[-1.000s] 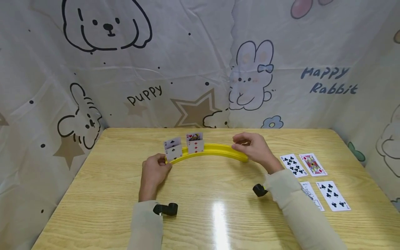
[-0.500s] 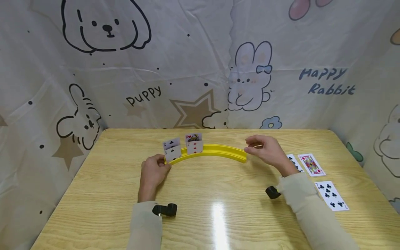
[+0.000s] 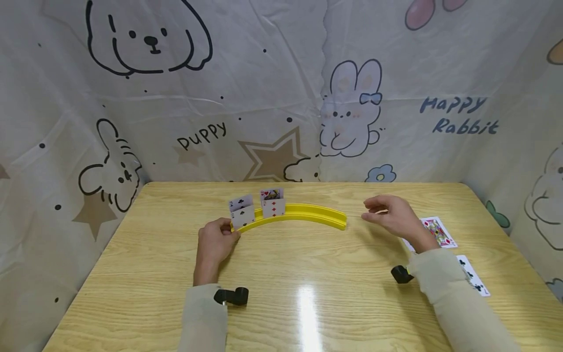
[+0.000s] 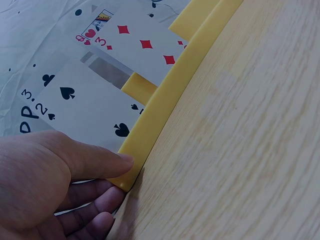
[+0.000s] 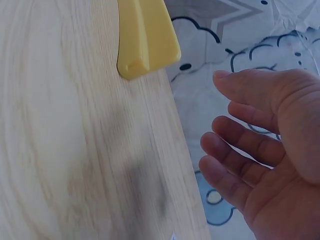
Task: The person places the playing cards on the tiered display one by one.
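A curved yellow card holder point(image 3: 308, 211) stands on the table, with cards upright in its left half. The two of spades point(image 4: 80, 102) stands before a three of clubs at the left end; the three of diamonds point(image 4: 142, 47) stands before a queen of hearts. My left hand point(image 3: 216, 244) grips the holder's left end, thumb on its front face point(image 4: 135, 145). My right hand point(image 3: 396, 219) hovers beyond the right end, fingers relaxed and holding nothing; in the right wrist view the holder's end point(image 5: 145, 45) is apart from the fingers.
On the table's right side lie face-up cards, a king-like diamond card point(image 3: 440, 231) and a club card point(image 3: 477, 281), partly covered by my right arm. A printed cloth point(image 3: 272, 88) hangs behind the wooden table point(image 3: 272, 293).
My right hand has moved away from the holder's right end toward the right, and its arm now covers more of the loose cards. My left hand has stayed on the left end.
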A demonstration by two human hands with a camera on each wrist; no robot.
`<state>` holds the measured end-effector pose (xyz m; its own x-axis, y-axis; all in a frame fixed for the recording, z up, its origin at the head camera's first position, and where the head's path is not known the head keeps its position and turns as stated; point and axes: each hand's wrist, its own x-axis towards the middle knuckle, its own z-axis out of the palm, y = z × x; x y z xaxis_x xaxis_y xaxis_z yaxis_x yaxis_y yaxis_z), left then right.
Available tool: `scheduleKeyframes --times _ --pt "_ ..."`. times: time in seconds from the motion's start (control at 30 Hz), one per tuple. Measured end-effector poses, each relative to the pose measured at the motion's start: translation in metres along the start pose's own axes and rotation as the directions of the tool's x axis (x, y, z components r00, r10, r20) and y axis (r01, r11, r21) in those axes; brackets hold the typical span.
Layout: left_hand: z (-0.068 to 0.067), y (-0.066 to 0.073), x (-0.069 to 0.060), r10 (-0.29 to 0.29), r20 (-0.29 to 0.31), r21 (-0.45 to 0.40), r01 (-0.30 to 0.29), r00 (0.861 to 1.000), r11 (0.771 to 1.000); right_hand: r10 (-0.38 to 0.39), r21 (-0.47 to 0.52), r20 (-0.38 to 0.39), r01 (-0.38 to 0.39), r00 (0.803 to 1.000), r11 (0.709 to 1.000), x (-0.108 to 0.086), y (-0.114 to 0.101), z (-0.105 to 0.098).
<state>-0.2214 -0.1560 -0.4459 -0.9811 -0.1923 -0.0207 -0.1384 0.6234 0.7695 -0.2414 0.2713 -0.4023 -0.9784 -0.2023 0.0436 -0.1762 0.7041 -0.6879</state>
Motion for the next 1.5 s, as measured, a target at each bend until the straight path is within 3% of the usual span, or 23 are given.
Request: scheduleKeyframes --times 0.63,0.87,1.07,1.5 --pt "-0.002 0.0 0.001 -0.005 0.001 0.008 0.005 1.0 1.0 0.069 -0.146 0.008 -0.067 0.998 0.987 -0.021 0.03 -0.03" --pt "-0.002 -0.003 0.0 -0.011 0.002 0.007 0.011 1.0 1.0 0.166 -0.171 0.029 -0.159 0.986 0.972 -0.02 0.042 -0.035" --pt "0.0 -0.004 -0.001 -0.013 -0.001 0.001 0.013 1.0 1.0 0.19 -0.19 0.047 -0.178 0.981 0.966 -0.02 0.052 -0.038" --pt "0.001 -0.002 0.001 -0.002 -0.015 0.007 0.002 1.0 1.0 0.273 -0.251 0.012 -0.261 0.962 0.932 -0.02 0.063 -0.042"
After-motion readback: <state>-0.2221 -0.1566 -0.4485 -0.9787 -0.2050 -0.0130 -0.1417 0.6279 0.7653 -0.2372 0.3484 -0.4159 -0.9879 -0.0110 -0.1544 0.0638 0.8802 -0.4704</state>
